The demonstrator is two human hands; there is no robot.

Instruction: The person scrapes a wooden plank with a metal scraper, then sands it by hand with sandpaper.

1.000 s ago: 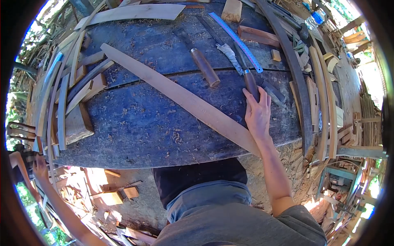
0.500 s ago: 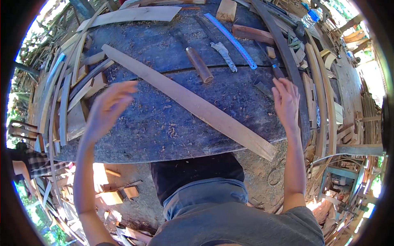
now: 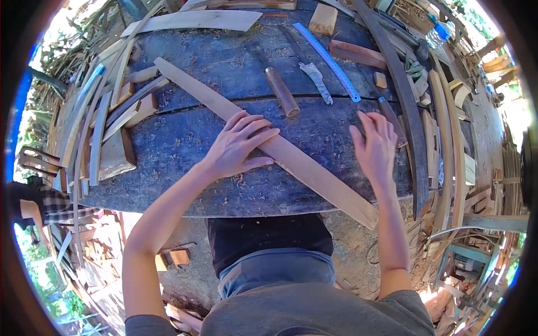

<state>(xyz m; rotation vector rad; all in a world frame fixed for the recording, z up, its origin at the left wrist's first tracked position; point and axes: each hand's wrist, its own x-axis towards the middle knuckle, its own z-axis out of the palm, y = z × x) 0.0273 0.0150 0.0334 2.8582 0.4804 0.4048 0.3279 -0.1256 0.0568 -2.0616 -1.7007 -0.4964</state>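
The left hand (image 3: 240, 144) lies palm down over the middle of a long wooden board (image 3: 322, 176), its fingers close together and the thumb apart. The board rests slantwise on the dark workbench (image 3: 162, 148), its near end beyond the edge. The right hand (image 3: 376, 147) is half-bent beside a dark wooden tool handle (image 3: 393, 115); whether it holds something, one cannot tell. A ruler (image 3: 327, 61) lies farther away.

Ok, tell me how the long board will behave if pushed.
The board, wooden and flat, is probably fairly stiff. Lying broad face down on the bench, it should slide rather than roll. Only its near end overhangs, so it likely won't tip unless dragged much farther.
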